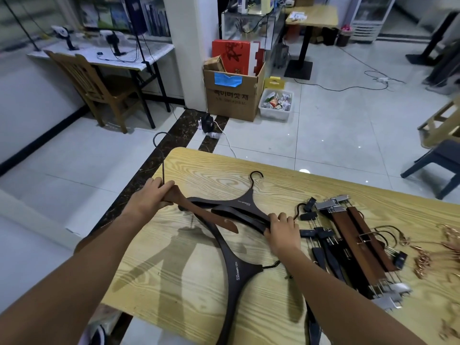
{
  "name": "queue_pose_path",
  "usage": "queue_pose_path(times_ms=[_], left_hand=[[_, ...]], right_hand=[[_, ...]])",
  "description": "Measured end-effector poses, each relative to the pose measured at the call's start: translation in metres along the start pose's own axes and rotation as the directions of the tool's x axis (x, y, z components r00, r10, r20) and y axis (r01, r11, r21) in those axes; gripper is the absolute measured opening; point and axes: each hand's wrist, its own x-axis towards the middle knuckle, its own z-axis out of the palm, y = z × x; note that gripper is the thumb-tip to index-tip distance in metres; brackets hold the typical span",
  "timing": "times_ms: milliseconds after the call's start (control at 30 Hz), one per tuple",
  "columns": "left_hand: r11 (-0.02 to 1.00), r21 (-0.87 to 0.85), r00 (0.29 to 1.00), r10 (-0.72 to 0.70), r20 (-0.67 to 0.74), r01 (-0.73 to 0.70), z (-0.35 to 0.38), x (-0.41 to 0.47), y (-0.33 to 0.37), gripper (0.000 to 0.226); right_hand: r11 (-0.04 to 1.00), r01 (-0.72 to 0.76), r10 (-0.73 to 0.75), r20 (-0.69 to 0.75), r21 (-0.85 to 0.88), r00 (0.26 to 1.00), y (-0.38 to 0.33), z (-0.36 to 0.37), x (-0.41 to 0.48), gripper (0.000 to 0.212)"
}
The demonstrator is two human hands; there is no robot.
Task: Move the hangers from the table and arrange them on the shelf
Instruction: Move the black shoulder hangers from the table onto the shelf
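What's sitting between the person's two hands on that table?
In the head view, between the left hand and right hand run the light brown hanger the left grips and overlapping dark hangers the right grips.

Left hand [149,196] gripping brown hanger [211,217], right hand [283,232] gripping dark hanger [245,202], clip hangers [353,240] on wooden table [199,165]

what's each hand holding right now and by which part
Left hand grips the light brown hanger at its neck, by the hook's base. Right hand grips the dark hanger by one arm's end.
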Motion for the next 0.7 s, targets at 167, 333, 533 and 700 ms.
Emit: queue_pose_path(times_ms=[167, 333, 533, 700], left_hand=[[1.0, 0.003, 0.999, 0.031, -0.015, -0.031, 0.0, -0.007, 0.013, 0.052], [1.0, -0.007, 0.999, 0.025, -0.03, -0.026, -0.003, -0.017, 0.016, 0.052], [1.0, 0.012, 0.999, 0.015, -0.043, -0.015, -0.008, -0.029, 0.003, 0.052], [1.0, 0.012, 0.998, 0.014, -0.054, -0.014, -0.005, -0.035, -0.01, 0.053]], right_hand=[[0.995, 0.008, -0.016, -0.088, -0.098, 0.996, -0.008, 0.008, -0.023, 0.038], [0.995, 0.094, -0.094, -0.005, 0.023, 0.996, -0.04, 0.034, -0.048, 0.04], [0.998, -0.034, 0.025, 0.163, 0.053, 0.986, -0.074, 0.067, -0.074, 0.05], [0.982, -0.178, 0.161, 0.215, 0.058, 0.963, -0.093, 0.081, -0.073, 0.063]])
